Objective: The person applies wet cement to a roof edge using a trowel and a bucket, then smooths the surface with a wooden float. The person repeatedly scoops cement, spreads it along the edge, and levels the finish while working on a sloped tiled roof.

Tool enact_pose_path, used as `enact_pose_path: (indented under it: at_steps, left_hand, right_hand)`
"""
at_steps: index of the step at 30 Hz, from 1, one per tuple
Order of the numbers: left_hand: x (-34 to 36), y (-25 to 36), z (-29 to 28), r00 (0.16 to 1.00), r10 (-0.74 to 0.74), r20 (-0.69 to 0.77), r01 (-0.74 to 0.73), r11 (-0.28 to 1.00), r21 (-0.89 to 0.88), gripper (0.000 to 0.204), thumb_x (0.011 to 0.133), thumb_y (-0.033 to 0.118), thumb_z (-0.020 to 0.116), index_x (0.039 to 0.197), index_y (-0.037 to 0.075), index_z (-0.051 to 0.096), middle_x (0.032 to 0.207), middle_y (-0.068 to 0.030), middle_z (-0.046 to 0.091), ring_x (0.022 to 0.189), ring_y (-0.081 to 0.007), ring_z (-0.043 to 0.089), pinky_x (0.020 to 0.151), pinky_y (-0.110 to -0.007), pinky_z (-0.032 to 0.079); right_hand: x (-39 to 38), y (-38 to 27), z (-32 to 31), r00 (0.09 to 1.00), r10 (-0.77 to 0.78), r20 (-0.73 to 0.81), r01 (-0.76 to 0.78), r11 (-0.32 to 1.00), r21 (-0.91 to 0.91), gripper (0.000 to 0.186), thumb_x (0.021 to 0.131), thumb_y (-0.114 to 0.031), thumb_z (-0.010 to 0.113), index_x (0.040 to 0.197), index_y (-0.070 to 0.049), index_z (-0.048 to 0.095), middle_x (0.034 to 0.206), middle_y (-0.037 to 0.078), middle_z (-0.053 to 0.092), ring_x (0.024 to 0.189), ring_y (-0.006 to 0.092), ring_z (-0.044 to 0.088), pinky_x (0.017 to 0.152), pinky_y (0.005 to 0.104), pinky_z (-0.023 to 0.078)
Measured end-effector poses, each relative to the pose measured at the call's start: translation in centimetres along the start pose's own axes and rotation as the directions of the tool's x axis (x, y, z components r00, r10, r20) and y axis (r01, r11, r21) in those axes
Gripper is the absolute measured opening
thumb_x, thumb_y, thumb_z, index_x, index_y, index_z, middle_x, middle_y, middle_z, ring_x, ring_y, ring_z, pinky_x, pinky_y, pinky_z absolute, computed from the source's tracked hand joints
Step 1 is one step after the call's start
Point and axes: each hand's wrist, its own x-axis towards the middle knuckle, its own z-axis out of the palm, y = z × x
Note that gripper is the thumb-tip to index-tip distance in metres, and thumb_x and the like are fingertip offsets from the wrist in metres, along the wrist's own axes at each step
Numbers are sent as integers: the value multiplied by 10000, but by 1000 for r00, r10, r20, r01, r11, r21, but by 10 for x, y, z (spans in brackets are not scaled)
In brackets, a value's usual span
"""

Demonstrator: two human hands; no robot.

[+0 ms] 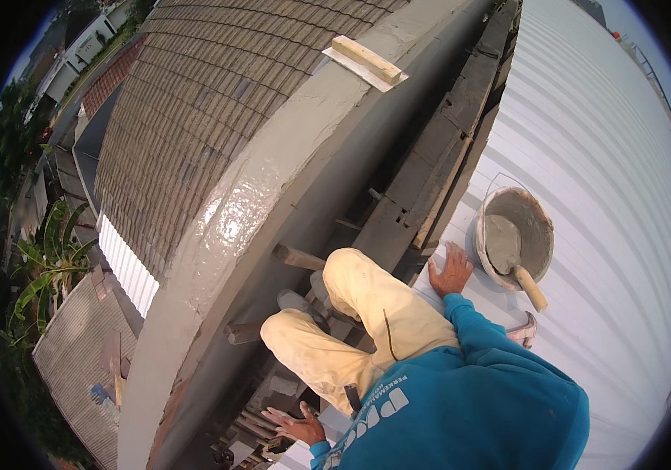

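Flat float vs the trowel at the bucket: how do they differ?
Handle: the float has a squared wooden bar set along its plate; the trowel has a rounded one sticking out from its end.
Pose: the float lies across the wall top; the trowel leans in the bucket, handle out over the rim.
Shared: pale wooden handles, and neither is in a hand.

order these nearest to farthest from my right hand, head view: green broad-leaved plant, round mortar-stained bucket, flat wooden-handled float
1. Round mortar-stained bucket: just right of the right hand.
2. Flat wooden-handled float: ahead, on the grey plastered ledge.
3. Green broad-leaved plant: far left, beyond the ledge.
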Motion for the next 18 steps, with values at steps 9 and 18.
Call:
enact_pose_path:
  at_steps: [9,18]
  left_hand:
    - [-64,-23,103,957,287,-34,-289,950,-122,758,881,369,570,1501,-5,345,1600,-221,252,1506,-392,153,1186,-635,4]
    - [-72,-17,80,985,172,-11,-171,972,-161,714,923,397,607,1485,35,359,1594,-177,252,1482,-361,212,1209,-588,98]
  right_hand:
    - [1,19,-47,935,-340,99,310,921,237,620,839,-177,633,1419,-63,445,1466,202,424,1355,400,377,1130,544,274]
    - [-73,31,-204,722,-51,690,-179,949,258,124,827,-117,586,823,-5,639,831,179,669,736,268,636,663,367,499]
